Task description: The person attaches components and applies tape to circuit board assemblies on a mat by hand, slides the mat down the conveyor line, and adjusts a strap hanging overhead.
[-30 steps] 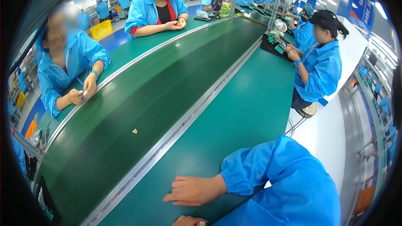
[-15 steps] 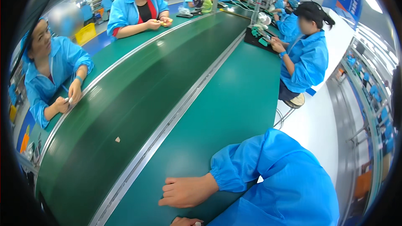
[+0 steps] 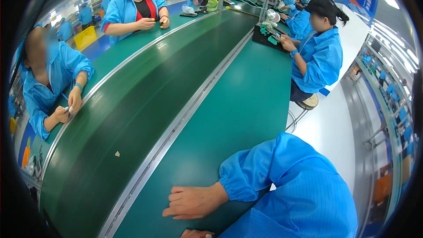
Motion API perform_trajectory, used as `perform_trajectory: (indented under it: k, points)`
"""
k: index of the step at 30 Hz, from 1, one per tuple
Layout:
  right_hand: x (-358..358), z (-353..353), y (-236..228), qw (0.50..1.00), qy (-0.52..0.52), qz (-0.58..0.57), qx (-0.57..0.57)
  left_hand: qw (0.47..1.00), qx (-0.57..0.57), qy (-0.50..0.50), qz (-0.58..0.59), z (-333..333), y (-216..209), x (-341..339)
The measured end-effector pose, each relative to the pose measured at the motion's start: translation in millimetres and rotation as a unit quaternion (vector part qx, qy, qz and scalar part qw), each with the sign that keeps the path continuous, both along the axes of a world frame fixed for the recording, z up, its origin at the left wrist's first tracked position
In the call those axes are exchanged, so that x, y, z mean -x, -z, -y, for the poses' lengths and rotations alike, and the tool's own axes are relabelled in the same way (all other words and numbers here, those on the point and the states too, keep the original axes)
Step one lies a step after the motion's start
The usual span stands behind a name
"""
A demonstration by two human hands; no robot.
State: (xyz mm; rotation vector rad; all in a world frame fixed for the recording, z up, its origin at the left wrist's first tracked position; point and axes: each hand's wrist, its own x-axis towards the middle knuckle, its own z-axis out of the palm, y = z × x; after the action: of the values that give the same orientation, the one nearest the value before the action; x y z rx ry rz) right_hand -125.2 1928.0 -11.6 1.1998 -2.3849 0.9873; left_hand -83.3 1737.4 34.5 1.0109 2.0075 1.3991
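My right hand [image 3: 192, 202] rests palm down on the green work surface [image 3: 229, 123], just right of the metal rail. Its fingers are curled under, and whatever may be beneath them is hidden. Below it, the lower edge cuts off my left hand [image 3: 194, 233]; only its upper part shows, and its fingers cannot be made out. A small white bit [image 3: 209, 236] shows at that hand's right end. Across the rail, a small beige piece [image 3: 117, 154] lies on the dark green conveyor belt [image 3: 145, 101].
A metal rail [image 3: 154, 158] runs between belt and work surface. Across the belt, one person [image 3: 53, 79] holds small white items; another [image 3: 134, 13] holds small yellow pieces. On my side, a person [image 3: 321, 57] handles something beside a black mat [image 3: 260, 37] with green parts.
The beige piece has shifted left and nearer along the belt. The whole view has moved slightly. The person at left has turned their head. My hands have stayed nearly where they were.
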Motion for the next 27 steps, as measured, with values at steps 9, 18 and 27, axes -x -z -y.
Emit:
perform_trajectory:
  k: [9,18,27]
  points:
    - [1,0,5,1.000,-0.001,-0.011,0.004,1.000,-0.013,0.002,-0.006,-1,2,0]
    - [1,0,8,1.000,-0.012,-0.016,-0.011,1.000,-0.014,-0.004,-0.007,-3,0,1]
    - [1,-1,14,0.999,-0.021,-0.005,-0.043,1.000,-0.008,0.002,-0.013,-1,3,1]
